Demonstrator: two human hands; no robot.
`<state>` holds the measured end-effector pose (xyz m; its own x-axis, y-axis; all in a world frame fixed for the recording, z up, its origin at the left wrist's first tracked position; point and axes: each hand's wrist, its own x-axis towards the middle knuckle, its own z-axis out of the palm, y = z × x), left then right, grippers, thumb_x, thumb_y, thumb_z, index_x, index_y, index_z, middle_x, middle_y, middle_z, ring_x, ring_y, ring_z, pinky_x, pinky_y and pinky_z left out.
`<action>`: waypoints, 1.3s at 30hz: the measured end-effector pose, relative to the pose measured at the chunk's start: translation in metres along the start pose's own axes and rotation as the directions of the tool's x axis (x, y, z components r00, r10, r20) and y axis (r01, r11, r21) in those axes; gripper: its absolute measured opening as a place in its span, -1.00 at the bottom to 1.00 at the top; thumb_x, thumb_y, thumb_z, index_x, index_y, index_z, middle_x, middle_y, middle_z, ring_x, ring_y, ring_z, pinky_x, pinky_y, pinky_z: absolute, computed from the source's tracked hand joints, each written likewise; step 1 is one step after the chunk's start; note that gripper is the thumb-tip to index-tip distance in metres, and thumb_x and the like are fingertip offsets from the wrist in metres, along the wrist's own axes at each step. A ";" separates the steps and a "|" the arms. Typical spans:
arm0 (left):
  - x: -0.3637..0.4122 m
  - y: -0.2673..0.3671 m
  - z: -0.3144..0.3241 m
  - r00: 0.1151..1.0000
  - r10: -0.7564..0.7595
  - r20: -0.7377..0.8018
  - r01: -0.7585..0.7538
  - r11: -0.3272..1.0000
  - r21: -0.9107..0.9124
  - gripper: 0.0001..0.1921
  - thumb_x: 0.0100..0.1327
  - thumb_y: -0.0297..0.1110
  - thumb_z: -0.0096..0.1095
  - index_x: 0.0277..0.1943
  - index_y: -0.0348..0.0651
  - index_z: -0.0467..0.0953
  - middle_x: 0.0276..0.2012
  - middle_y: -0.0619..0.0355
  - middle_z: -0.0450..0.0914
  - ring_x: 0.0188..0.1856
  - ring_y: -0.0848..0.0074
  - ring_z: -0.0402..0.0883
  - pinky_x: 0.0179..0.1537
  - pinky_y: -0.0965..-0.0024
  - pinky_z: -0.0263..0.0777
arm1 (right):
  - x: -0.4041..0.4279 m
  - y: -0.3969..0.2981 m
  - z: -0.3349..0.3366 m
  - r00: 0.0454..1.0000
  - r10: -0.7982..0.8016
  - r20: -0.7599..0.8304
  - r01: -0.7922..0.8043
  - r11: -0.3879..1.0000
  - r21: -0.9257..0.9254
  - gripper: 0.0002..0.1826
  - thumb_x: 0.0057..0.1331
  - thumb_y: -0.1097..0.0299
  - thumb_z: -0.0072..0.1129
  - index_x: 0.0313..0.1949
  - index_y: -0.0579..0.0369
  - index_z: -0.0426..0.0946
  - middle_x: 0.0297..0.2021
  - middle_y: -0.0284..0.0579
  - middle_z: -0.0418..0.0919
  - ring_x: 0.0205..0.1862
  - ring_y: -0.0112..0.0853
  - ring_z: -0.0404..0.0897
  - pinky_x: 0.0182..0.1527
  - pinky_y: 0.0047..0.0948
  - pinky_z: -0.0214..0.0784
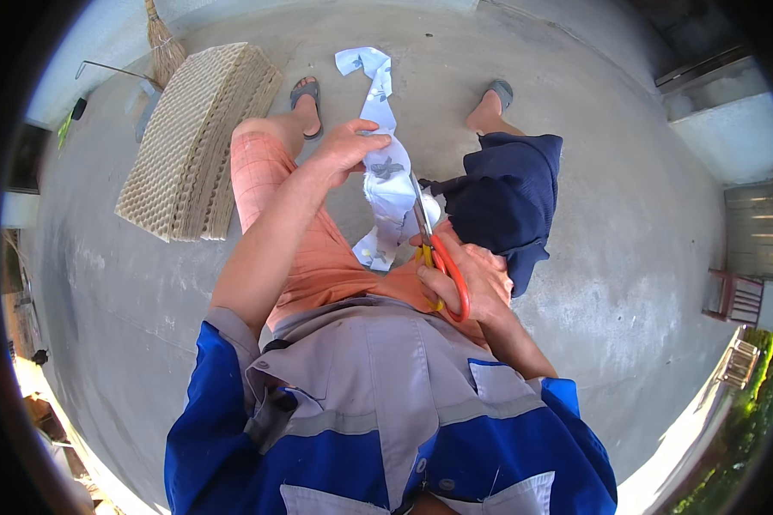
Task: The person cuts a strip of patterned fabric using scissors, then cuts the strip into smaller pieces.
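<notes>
My left hand pinches a long strip of white fabric printed with grey leaves, thumb on top. The strip's far end curls over beyond the fingers, and its near end hangs between my knees. In my right hand is a pair of scissors with orange and yellow handles. Their steel blades point away from me along the strip's right edge; whether they are parted there is hard to make out. A dark navy knit cloth drapes over my right knee, beside the scissors.
A stack of moulded pulp egg trays stands on the concrete floor to the left of my legs. Behind it a straw broom leans at the wall. Far right are a wooden chair and a pale block wall.
</notes>
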<state>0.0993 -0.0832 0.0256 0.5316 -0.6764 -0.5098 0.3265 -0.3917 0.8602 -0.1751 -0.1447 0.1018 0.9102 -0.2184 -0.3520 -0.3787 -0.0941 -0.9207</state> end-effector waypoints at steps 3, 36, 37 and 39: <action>0.007 0.002 -0.004 0.999 0.044 0.006 -0.041 0.961 -0.273 -0.36 0.21 -0.38 0.37 0.32 -0.27 0.27 -0.06 -0.01 0.60 -0.07 0.37 0.62 -0.09 0.27 0.51 | 0.002 0.006 -0.002 1.000 -0.013 -0.013 0.013 1.000 -0.015 -0.57 0.35 0.39 0.05 0.19 0.17 0.32 -0.53 -0.35 0.41 -0.54 -0.61 0.41 -0.47 -0.56 0.27; -0.069 -0.049 0.009 0.977 0.209 -0.035 -0.194 0.815 -0.547 -0.80 0.36 -0.37 0.24 -0.02 -0.23 0.53 -0.22 0.22 0.62 -0.18 0.63 0.59 -0.12 0.50 0.45 | 0.024 0.031 0.038 1.000 0.003 -0.017 -0.002 0.999 0.033 -0.52 0.36 0.39 0.10 0.20 0.31 0.25 -0.36 -0.19 0.46 -0.35 -0.50 0.49 -0.25 -0.50 0.40; -0.071 -0.049 0.010 0.978 0.204 -0.034 -0.189 0.817 -0.545 -0.80 0.36 -0.37 0.24 -0.02 -0.23 0.53 -0.22 0.22 0.62 -0.18 0.63 0.59 -0.12 0.50 0.45 | 0.025 0.036 0.038 0.999 -0.035 -0.036 0.035 0.999 0.000 -0.51 0.36 0.39 0.11 0.20 0.32 0.23 -0.35 -0.15 0.48 -0.33 -0.47 0.51 -0.24 -0.48 0.40; -0.076 -0.050 0.012 0.951 0.280 -0.129 -0.307 0.894 -0.327 -0.79 0.37 -0.36 0.22 -0.01 -0.26 0.51 -0.23 0.24 0.60 -0.20 0.67 0.55 -0.16 0.52 0.44 | 0.025 0.039 0.039 0.999 -0.035 -0.032 0.035 0.999 -0.004 -0.51 0.35 0.38 0.11 0.20 0.31 0.22 -0.35 -0.13 0.50 -0.33 -0.45 0.52 -0.23 -0.46 0.41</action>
<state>0.0334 -0.0198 0.0218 0.6977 -0.6729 -0.2460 0.3845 0.0618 0.9211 -0.1608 -0.1161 0.0501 0.9172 -0.2457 -0.3137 -0.3470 -0.1053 -0.9319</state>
